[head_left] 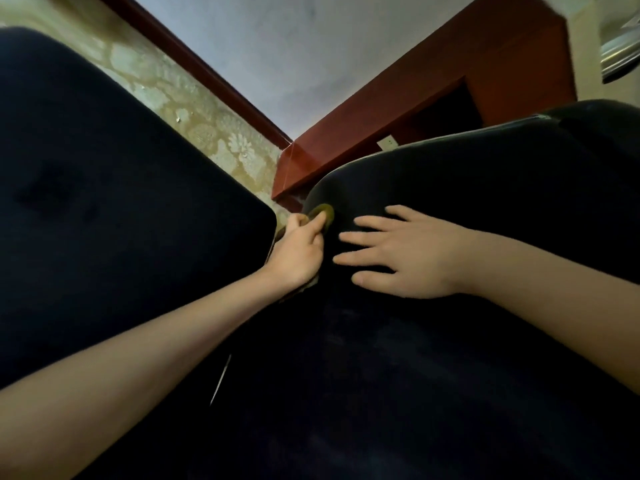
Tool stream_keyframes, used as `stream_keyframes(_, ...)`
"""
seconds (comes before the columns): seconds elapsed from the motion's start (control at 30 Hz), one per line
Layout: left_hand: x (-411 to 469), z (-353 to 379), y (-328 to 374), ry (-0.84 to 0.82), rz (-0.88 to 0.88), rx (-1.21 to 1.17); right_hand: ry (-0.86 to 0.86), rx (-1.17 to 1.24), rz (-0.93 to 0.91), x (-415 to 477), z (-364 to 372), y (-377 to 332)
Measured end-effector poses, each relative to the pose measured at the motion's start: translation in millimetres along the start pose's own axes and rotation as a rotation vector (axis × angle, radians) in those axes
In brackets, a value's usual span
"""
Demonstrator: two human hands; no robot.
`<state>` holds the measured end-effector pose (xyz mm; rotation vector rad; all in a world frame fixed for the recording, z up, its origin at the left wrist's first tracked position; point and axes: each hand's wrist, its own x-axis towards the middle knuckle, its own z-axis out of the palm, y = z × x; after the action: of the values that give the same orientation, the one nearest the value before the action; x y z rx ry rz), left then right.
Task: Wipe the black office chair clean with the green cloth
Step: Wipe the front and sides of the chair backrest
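Note:
The black office chair (450,358) fills most of the head view, a second dark padded part of it (104,202) on the left. My left hand (298,251) reaches into the gap between the two parts and pinches a small wad of the green cloth (325,212) against the chair's edge. Most of the cloth is hidden by my fingers. My right hand (405,254) lies flat on the black padding just right of the cloth, fingers spread and straight, holding nothing.
A red-brown wooden desk or frame (450,98) stands behind the chair at upper right. A patterned beige floor (194,109) and a dark red skirting (207,71) below a pale wall show at upper left. A metallic object (620,53) sits at the far right edge.

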<state>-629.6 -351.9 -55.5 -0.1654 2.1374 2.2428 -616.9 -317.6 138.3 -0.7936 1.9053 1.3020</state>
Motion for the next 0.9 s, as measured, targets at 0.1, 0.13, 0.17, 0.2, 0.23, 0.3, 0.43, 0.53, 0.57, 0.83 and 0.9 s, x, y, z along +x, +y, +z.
stream_keyframes(0.1, 16, 1, 0, 0.013, 0.018, 0.02, -0.033, -0.022, -0.073, 21, -1, -10)
stream_keyframes(0.13, 22, 3, -1, 0.016, 0.014, 0.027, -0.048, -0.018, -0.076, 26, 1, -10)
stream_keyframes(0.17, 28, 5, -3, 0.026, 0.01, 0.034, -0.061, -0.006, -0.072, 28, 3, -10)
stream_keyframes(0.2, 35, 8, -4, 0.041, 0.001, 0.045, -0.066, 0.01, -0.066, 30, 5, -8)
stream_keyframes(0.23, 43, 10, -5, 0.065, -0.005, 0.058, -0.065, 0.023, -0.063, 31, 6, -6)
stream_keyframes(0.3, 58, 13, -8, 0.108, -0.032, 0.06, -0.057, 0.016, -0.068, 34, 8, -6)
stream_keyframes(0.43, 86, 9, -18, 0.108, -0.123, -0.023, -0.033, 0.008, -0.079, 39, 12, -6)
stream_keyframes(0.53, 112, 11, -50, 0.067, -0.192, -0.218, -0.02, 0.032, -0.091, 40, 11, -5)
stream_keyframes(0.57, 119, 15, -65, 0.039, -0.196, -0.231, -0.014, 0.04, -0.096, 40, 11, -5)
stream_keyframes(0.83, 55, 29, -110, -0.096, -0.246, -0.298, -0.013, 0.061, -0.087, 42, 10, -6)
stream_keyframes(0.9, 35, 26, -111, -0.095, -0.279, -0.366, -0.009, 0.065, -0.086, 43, 10, -7)
